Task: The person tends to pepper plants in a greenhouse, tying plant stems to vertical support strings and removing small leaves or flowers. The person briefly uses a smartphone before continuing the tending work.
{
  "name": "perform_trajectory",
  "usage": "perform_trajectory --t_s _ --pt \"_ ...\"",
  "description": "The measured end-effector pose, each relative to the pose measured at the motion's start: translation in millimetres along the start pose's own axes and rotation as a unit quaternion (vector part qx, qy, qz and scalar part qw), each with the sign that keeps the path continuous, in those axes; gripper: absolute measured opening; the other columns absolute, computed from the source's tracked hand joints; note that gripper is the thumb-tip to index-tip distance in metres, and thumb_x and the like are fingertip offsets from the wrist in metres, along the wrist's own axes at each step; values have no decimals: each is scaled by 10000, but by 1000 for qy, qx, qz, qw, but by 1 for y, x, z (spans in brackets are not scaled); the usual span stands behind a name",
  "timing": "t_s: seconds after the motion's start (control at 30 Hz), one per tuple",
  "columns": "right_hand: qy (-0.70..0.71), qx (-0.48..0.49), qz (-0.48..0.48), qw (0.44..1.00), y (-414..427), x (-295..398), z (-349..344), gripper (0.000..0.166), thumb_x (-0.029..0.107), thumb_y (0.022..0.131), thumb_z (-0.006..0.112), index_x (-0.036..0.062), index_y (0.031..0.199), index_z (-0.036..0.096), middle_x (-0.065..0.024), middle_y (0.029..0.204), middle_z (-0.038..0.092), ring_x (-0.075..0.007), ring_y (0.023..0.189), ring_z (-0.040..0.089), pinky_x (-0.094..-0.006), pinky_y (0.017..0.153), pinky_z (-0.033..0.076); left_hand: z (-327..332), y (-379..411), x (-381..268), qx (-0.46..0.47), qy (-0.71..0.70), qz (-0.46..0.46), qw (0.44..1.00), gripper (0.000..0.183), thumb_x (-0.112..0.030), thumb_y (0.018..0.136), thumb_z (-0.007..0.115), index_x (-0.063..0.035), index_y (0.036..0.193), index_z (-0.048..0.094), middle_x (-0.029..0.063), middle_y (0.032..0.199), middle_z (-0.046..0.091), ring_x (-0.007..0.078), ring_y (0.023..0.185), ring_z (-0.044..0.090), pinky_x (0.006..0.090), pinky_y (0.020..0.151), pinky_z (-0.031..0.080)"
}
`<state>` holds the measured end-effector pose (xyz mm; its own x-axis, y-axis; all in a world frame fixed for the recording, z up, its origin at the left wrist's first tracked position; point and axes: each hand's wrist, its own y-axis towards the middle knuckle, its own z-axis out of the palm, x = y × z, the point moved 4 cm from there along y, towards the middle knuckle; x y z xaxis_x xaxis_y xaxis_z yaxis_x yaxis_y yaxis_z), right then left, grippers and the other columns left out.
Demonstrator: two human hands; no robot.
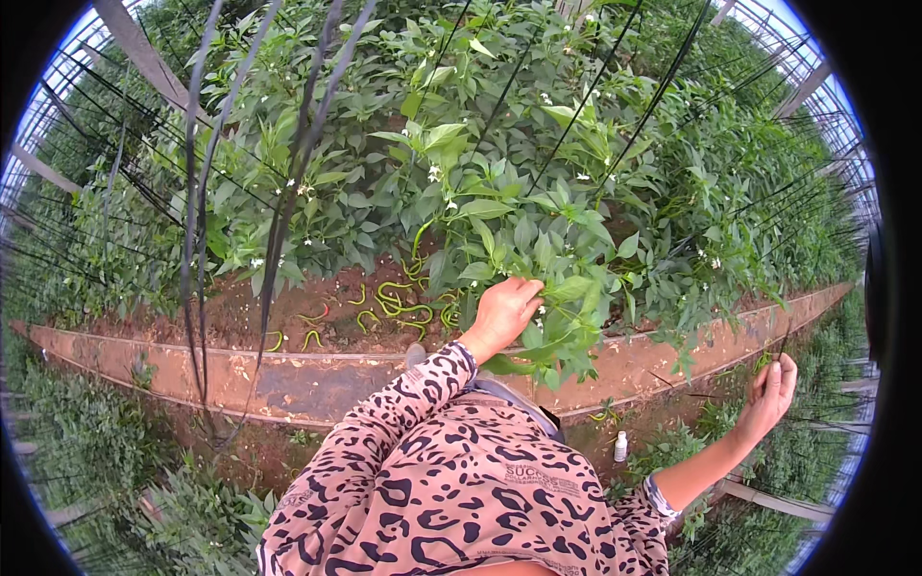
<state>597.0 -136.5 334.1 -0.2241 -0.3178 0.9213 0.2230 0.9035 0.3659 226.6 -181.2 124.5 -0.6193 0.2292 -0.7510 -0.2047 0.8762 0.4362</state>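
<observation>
My left hand (503,317) is closed on a leafy branch of a pepper plant (569,309), its fingertips at the stem. The branch leans out over the paved path, with white flowers among its leaves. Out to the right, my right hand (774,392) is raised over the far side of the path. Its thumb and fingers pinch a small green sprig (763,361), too small to name more exactly. Several long, curled green chili peppers (403,309) lie on the bare soil (238,309) left of my left hand. One green pepper (420,237) hangs above them.
Dense pepper plants (346,158) fill the ground ahead. Dark strings (270,252) run down across the left side and between the plants. A narrow brick-coloured path (317,385) crosses in front of me. Behind it stands a small white bottle (620,446) on the ground.
</observation>
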Motion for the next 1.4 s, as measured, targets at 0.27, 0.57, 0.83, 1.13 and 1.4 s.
perform_trajectory --t_s 0.27,0.57,0.83,1.13,1.4 --pt "149 97 76 981 -80 -20 134 104 116 883 533 36 950 529 23 565 437 -18 442 293 -158 391 212 -13 49 24 83 71 57 992 335 -153 643 715 -18 875 514 150 826 489 325 779 510 403 697 440" --pt "248 112 154 950 -108 -24 200 111 101 883 526 21 960 529 -7 601 493 -18 441 309 -156 388 224 -80 123 157 -76 -103 -180 975 244 -198 801 637 -10 871 498 89 719 589 218 651 575 348 601 443" --pt "325 224 263 880 -117 -46 265 93 96 876 522 15 920 531 -5 608 492 -13 428 303 -151 386 235 -81 133 129 4 -302 -242 922 296 2 785 597 51 1037 449 100 778 588 139 629 609 223 538 485" --pt "347 349 432 755 -126 -121 364 78 93 849 551 24 885 538 -6 601 477 -21 400 301 -164 356 227 -27 113 97 112 -443 -234 858 338 88 777 424 47 1112 421 89 918 545 206 855 606 293 737 508" --pt "207 289 410 840 -71 -170 332 65 100 798 570 67 771 521 8 564 469 -34 373 300 -188 328 186 -5 99 55 84 -313 -114 939 334 12 756 599 -29 1075 510 18 934 557 104 853 525 249 773 435"
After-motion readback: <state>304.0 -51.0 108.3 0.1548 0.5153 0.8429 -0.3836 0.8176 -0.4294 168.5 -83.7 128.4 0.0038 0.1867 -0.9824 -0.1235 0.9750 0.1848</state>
